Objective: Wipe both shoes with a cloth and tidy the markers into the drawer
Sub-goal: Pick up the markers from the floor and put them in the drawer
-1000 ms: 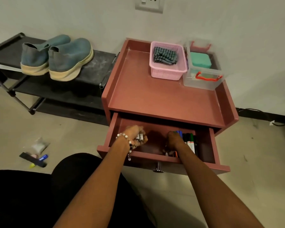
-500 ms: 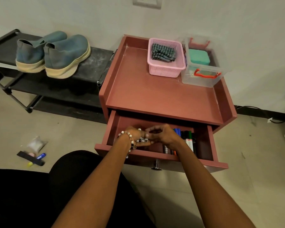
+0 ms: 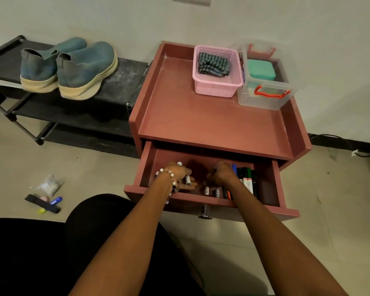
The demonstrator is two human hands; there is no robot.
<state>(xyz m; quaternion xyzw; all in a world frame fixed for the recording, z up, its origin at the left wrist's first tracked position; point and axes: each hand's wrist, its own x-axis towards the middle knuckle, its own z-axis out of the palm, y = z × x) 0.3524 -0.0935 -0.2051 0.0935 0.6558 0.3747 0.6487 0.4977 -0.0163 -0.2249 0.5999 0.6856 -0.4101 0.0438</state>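
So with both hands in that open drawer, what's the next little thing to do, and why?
Probably lay the markers held in the left hand beside the row at the right of the drawer, where the right hand is already among them. The cloth sits folded in its basket.

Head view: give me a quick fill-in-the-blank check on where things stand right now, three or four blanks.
1. Both hands are inside the open ____ of the cabinet.
2. The folded cloth lies in the ____ basket.
3. The two shoes stand on the black ____.
4. The left hand has markers in its grip, and its wrist wears a beaded ____.

Missing words: drawer; pink; rack; bracelet
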